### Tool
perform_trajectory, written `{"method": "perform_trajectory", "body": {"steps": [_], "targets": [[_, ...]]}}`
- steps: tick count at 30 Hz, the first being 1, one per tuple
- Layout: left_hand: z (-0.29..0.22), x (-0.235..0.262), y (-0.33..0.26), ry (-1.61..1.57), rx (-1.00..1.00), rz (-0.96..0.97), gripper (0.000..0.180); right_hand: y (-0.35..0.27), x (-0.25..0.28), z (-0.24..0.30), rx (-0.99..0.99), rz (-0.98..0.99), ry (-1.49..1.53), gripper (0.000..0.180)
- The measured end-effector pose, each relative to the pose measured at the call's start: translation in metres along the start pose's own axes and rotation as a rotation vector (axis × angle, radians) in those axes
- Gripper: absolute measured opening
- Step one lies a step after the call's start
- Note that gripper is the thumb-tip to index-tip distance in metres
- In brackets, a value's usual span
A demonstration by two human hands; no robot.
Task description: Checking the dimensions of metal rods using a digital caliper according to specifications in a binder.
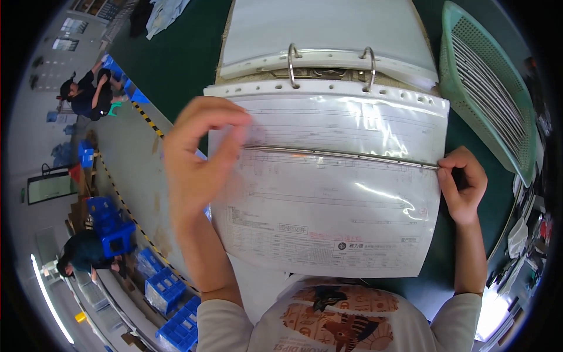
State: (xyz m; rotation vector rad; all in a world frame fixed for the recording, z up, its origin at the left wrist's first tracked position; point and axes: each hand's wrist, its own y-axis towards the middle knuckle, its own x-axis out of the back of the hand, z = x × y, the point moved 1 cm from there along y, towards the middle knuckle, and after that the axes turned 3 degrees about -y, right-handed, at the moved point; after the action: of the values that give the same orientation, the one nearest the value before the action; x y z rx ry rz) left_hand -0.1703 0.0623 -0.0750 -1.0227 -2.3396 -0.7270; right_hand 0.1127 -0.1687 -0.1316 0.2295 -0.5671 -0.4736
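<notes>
A thin metal rod (pixel 352 155) with small dark marks along it lies across or just above a printed drawing sheet (pixel 328 205) in a clear sleeve. My right hand (pixel 463 182) pinches the rod's right end between thumb and fingers, at the sheet's right edge. Near the rod's other end is my left hand (pixel 202 149), smeared by motion. Its thumb and forefinger curve toward each other, and whether they touch the rod cannot be made out. The sleeve hangs on two metal rings (pixel 292 66) of an opened ring binder (pixel 328 32).
On the right, a pale green perforated basket (pixel 448 53) holds several similar rods (pixel 489 88). The dark green table (pixel 187 64) carries some cloth (pixel 166 16) at the far left. Beyond it are two people (pixel 88 97), blue crates (pixel 166 289) and striped floor tape (pixel 146 120).
</notes>
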Motion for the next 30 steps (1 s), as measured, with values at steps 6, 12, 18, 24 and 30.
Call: {"method": "perform_trajectory", "body": {"steps": [6, 12, 18, 24, 30], "targets": [[0.009, 0.019, -0.044, -0.148, 0.337, -0.448, 0.011, -0.006, 0.006, -0.005, 0.003, 0.005, -0.023, 0.009], [0.007, -0.007, -0.041, 0.012, 0.266, -0.295, 0.018, -0.009, 0.01, -0.009, -0.027, 0.008, -0.011, 0.009], [0.008, -0.013, -0.034, 0.106, 0.155, -0.248, 0.016, -0.008, 0.011, -0.009, -0.03, 0.008, -0.015, 0.009], [0.009, -0.023, -0.034, 0.14, 0.168, -0.288, 0.014, -0.01, 0.011, -0.009, -0.049, -0.012, -0.018, 0.009], [0.015, -0.023, -0.039, 0.186, 0.131, -0.318, 0.012, -0.005, 0.005, -0.003, -0.003, -0.02, -0.053, 0.008]]}}
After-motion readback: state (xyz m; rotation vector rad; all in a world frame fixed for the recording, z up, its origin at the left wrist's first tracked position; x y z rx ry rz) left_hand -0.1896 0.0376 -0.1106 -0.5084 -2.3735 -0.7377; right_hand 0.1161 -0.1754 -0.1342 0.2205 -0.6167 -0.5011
